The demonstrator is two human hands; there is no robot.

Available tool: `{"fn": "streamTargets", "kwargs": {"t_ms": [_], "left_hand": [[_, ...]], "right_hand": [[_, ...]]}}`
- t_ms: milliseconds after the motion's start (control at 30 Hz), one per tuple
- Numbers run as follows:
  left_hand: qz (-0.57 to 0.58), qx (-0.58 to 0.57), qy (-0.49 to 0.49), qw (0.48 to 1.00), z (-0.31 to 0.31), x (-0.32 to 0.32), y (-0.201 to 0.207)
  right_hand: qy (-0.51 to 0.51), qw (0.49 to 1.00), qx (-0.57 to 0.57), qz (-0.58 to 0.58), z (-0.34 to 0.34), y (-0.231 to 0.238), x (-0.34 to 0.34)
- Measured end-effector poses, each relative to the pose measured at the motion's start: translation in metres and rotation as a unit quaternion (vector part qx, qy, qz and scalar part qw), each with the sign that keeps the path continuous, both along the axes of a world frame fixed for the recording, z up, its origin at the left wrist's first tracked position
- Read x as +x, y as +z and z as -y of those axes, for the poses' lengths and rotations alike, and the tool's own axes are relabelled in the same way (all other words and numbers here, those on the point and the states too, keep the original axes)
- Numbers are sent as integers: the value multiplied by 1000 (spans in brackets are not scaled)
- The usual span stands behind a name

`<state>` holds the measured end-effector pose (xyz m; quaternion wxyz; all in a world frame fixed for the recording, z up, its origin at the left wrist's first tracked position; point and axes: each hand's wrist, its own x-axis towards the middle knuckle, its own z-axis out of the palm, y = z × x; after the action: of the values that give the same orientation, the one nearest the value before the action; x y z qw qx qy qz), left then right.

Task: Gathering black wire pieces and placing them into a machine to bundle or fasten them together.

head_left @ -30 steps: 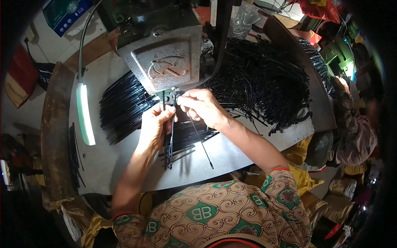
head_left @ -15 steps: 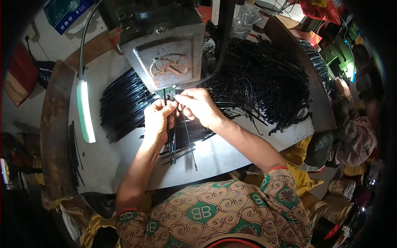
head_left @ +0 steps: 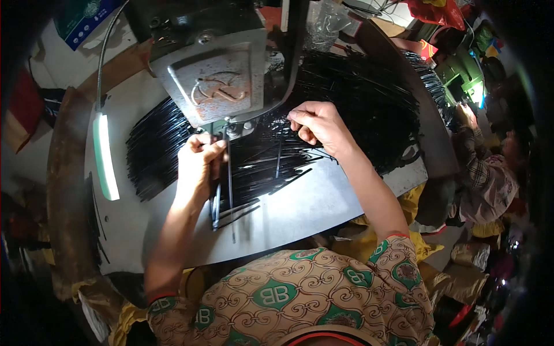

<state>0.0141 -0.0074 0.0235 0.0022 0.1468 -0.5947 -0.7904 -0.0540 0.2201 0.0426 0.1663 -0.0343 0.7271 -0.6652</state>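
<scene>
My left hand [head_left: 195, 164] is closed around a few long, thin black rods [head_left: 216, 207], just below the machine head. The rods' upper ends meet the underside of the machine [head_left: 225, 86], by a small bolted metal part [head_left: 233, 128]. Their lower ends hang toward me over the pale tabletop [head_left: 300, 202]. To the right, my right hand [head_left: 323, 128] is pinched in front of the big pile of black rods [head_left: 363, 98]. What lies between its fingertips is too small to make out. A single upright rod [head_left: 279, 160] shows just below and left of those fingertips.
More black rods [head_left: 153, 147] lie bundled left of the machine. A lit lamp [head_left: 105, 158] on a bendable neck stands at the left. A raised brown rim [head_left: 63, 190] edges the table. At far right, another person's hand [head_left: 467, 115] works by a green machine [head_left: 459, 75].
My right hand has left the machine and moved right, toward the big pile. My left hand stays under the machine with its rods. The whole view has shifted slightly.
</scene>
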Motion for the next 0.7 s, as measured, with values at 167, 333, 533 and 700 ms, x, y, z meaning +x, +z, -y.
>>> {"fn": "streamTargets", "kwargs": {"t_ms": [167, 333, 533, 700], "left_hand": [[29, -300, -38, 953, 69, 33, 27], [-61, -777, -7, 627, 86, 63, 35], [-223, -723, -101, 646, -28, 36, 29], [-224, -729, -126, 634, -86, -3, -4]], "right_hand": [[-3, 997, 81, -10, -39, -3, -3], [30, 992, 120, -39, -46, -8, -9], [47, 943, 255, -207, -27, -17, -18], [43, 905, 361, -219, -33, -4, -7]]}}
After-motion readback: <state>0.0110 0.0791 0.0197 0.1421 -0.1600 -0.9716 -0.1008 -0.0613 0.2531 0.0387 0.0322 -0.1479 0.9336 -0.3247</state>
